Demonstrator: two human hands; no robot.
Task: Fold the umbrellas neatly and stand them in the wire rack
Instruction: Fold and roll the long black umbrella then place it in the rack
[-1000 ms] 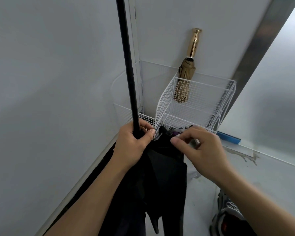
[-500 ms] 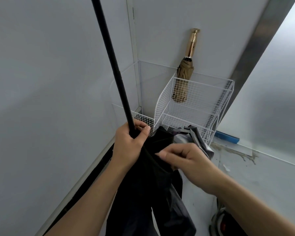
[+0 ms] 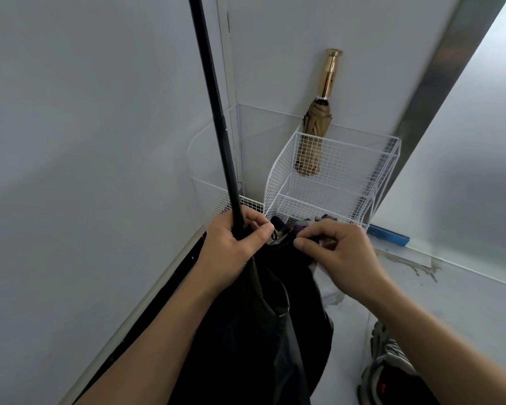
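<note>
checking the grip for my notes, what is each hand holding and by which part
The left hand grips the black umbrella by its shaft, just above the canopy; the right hand pinches the canopy fabric near its top.

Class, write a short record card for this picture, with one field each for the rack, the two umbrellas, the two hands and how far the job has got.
Wire rack: white mesh, against the wall
Tan umbrella: folded, standing in the rack, gold handle up
Left hand: grips the shaft of the black umbrella
Right hand: pinches its cloth beside the left hand
Black umbrella: cloth hanging loose, not yet in the rack
Progress: one umbrella stowed, one in hand
</note>
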